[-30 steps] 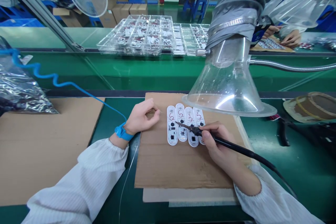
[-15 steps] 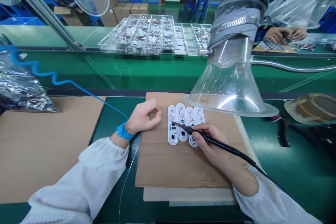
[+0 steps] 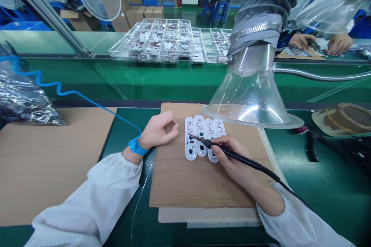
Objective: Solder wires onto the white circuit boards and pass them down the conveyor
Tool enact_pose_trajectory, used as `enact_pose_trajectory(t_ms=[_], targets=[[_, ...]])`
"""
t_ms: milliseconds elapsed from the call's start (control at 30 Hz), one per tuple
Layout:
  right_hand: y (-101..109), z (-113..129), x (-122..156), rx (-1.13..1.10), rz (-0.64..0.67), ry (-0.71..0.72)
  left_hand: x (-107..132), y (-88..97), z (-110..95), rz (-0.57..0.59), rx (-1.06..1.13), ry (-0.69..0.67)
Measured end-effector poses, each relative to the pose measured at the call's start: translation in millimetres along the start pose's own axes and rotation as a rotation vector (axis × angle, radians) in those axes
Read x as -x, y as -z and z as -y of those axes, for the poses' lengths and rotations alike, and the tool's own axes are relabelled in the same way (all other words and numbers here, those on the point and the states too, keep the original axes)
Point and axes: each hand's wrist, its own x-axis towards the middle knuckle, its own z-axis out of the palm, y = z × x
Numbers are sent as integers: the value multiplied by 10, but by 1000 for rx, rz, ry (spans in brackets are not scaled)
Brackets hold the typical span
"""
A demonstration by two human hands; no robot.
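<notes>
My right hand [image 3: 236, 158] grips a black soldering iron [image 3: 228, 152] like a pen. Its tip points left and rests on or just over the leftmost of several narrow white circuit boards [image 3: 190, 150] with rounded ends. These boards stand side by side on a brown cardboard sheet [image 3: 179, 185], and my right fingers partly cover those on the right. At the left edge of the cardboard, my left hand [image 3: 159, 129] is closed with curled fingers, pinching thin solder wire [image 3: 141, 193] that trails down over the bench. A blue wrist strap [image 3: 136, 145] circles my left wrist.
A clear fume hood [image 3: 252, 96] hangs low above the boards. Clear compartment trays [image 3: 162, 40] of parts stand behind on the ledge. A silver bag [image 3: 26, 96] and another cardboard sheet [image 3: 52, 162] lie left; a tape roll [image 3: 343, 119] lies right. A co-worker's hands [image 3: 339, 43] work at the back right.
My hands, the soldering iron and the boards hold almost the same positions. At the back right, the co-worker's hands have moved apart. The view has shifted very slightly.
</notes>
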Motion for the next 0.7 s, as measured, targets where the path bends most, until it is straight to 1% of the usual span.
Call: enact_pose_trajectory(t_ms=[133, 267, 367, 433, 500, 567, 633, 700], targets=[[7, 8, 14, -1, 10, 7, 17, 3, 4, 14, 19, 33], [67, -42, 83, -2, -88, 34, 33, 29, 55, -31, 49, 92], [189, -123, 172, -14, -114, -1, 18, 37, 70, -92, 55, 146], [311, -185, 277, -9, -133, -16, -5, 27, 31, -100, 111, 210], [444, -241, 435, -9, -190, -30, -30, 0, -66, -56, 198, 265], [559, -278, 628, -21, -264, -52, -48, -49, -220, 7, 273, 300], [641, -293, 814, -46, -336, -72, -58, -119, -423, 39, 301, 329], [683, -292, 949, -90, -385, -95, -69, -206, -650, 60, 288, 325]])
